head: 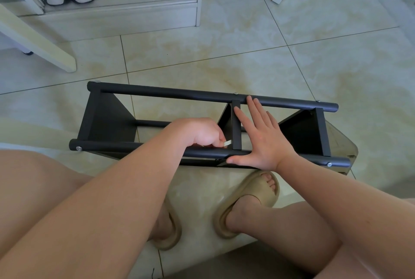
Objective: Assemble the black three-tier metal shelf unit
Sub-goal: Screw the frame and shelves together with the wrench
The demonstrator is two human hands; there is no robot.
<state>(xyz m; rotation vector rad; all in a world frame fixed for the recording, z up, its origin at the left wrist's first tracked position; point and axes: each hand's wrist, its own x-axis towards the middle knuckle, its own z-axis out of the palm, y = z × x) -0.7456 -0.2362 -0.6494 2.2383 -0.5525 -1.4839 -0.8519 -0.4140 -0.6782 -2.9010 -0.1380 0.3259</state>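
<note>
Black three-tier metal shelf unit (105, 121): lying on its side on the tiled floor (247, 58), just ahead of the seated person's feet in tan slippers (258, 191). Condition: largely built. Three shelf panels, the left one, the middle panel (236, 130) and the right one, sit between the far pole (168, 93) and the near pole (125, 147). Screw heads (78, 148) show at both ends of each pole and at the far pole's middle. Left hand (197, 132): fingers curled, pinching a small pale tool (227, 143), likely a hex key, at the near pole beside the middle panel. Right hand (265, 141): flat, fingers straight, pressing on the middle panel and near pole, thumb under the pole. Outstanding, by estimate: the near-side middle fastening, any hidden lower joints, then standing the unit upright.
</note>
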